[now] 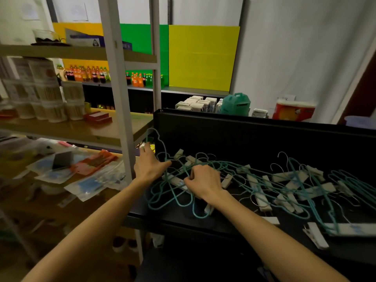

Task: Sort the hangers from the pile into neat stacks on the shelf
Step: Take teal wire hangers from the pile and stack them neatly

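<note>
A tangle of teal wire hangers with white clip bars sprawls across the black shelf. At its left end lies a small bunch of teal hangers. My left hand rests on that bunch's left side, fingers spread over the wires near the shelf's left wall. My right hand is closed around teal wires in the middle of the bunch. A white clip hanger lies apart near the front right edge.
A grey metal rack stands close on the left, holding jars, red boxes and plastic packets. The black back panel rises behind the hangers. Beyond it are cartons, a teal container and bottles.
</note>
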### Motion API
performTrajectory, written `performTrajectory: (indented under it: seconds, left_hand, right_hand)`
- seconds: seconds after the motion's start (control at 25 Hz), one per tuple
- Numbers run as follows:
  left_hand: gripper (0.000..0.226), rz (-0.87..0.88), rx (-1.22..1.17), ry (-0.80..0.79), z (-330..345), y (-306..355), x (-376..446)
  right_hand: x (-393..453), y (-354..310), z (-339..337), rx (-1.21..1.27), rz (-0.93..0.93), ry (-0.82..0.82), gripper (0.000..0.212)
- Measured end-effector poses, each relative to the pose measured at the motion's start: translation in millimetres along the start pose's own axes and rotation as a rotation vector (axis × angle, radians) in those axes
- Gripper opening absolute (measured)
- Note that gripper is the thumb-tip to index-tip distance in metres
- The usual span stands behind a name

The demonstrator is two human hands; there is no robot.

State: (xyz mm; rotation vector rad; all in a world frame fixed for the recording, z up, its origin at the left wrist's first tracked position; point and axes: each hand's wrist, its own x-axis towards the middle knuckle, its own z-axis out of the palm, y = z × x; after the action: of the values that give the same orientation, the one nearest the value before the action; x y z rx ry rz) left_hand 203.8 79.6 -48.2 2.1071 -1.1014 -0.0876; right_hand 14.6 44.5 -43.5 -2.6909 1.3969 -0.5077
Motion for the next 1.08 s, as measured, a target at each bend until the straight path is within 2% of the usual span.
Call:
performTrajectory:
  seconds: [0.28,0.4,0.56,0.6,0.72,0.84,0.96,1.08]
  left_hand:
    - [0.1,-0.073,-0.253,0.101,-9,6,10]
    - [0.099,-0.074,-0.327,0.138,-13,17,13]
    - [0.093,-0.031,-0.406,0.236,-12,41,4]
    - [0.092,-0.017,-0.411,0.271,-14,46,-1]
    - [0.087,-0.005,-0.357,0.307,-25,48,-9]
    - [0.081,-0.035,-0.306,0.249,-36,30,-18]
    - [0.085,-0.053,-0.202,0.185,-38,7,-22]
    - [0.071,-0.022,-0.142,0.156,-40,4,-29]
  right_hand:
    - [8,-6,-22,0.263,0.109,0.17,0.02]
    - [8,3,-25,0.387,0.093,0.204,0.02]
    - [2,9,-28,0.847,0.131,0.19,0.024]
    - [2,8,-27,0.918,0.136,0.18,0.024]
    - [2,2,-22,0.916,0.108,0.166,0.026]
    - [1,-4,-11,0.993,0.114,0.081,0.028]
    - [-2,-15,-5,1.083,0.119,0.063,0.03]
    - [0,-24,-4,1.193,0.21,0.053,0.029]
